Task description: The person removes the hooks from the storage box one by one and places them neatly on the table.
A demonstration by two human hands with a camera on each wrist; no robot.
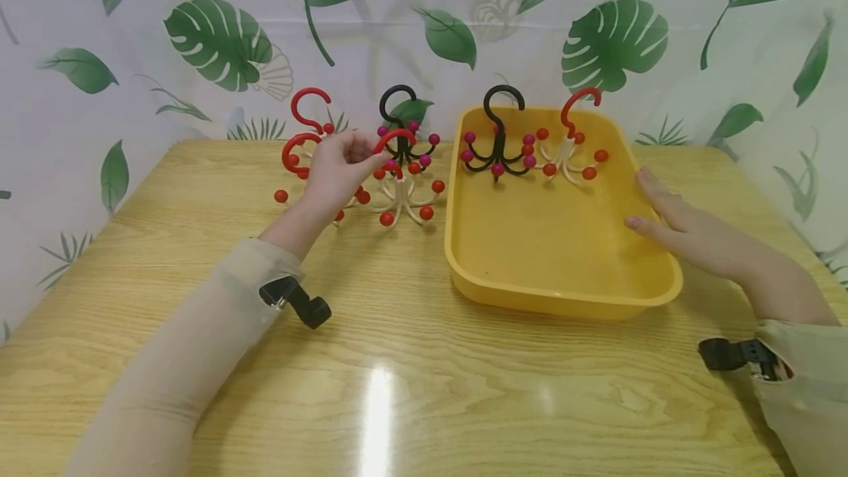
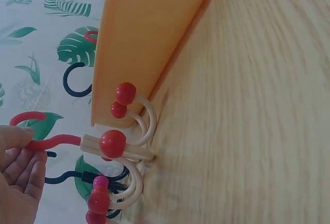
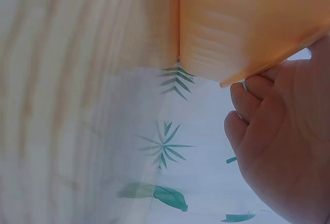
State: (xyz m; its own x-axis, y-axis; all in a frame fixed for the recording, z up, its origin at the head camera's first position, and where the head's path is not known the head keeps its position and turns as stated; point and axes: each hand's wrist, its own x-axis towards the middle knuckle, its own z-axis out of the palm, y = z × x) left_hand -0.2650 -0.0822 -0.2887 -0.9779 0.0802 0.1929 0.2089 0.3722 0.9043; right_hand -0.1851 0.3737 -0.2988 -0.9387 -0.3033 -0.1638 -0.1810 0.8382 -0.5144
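Observation:
My left hand (image 1: 338,164) pinches the red hook of a cream hook hanger (image 1: 400,197) with red ball tips, just left of the yellow tray. In the left wrist view, thumb and fingers hold that red hook (image 2: 54,142); the hanger's base is close to the tabletop, and contact is unclear. On the right, my right hand (image 1: 695,234) holds the rim of the yellow tray (image 1: 563,299), thumb on the inner side. The right wrist view shows curled fingers (image 3: 245,102) by its outer wall. Inside the tray stand a black hook hanger (image 1: 498,146) and a red-hooked cream one (image 1: 566,146).
Behind my left hand stand a black hook hanger (image 1: 397,105) with pink balls and two red-hooked hangers (image 1: 310,105), partly hidden by the hand. The wooden table (image 1: 411,389) ends at a leaf-patterned backdrop (image 1: 371,35).

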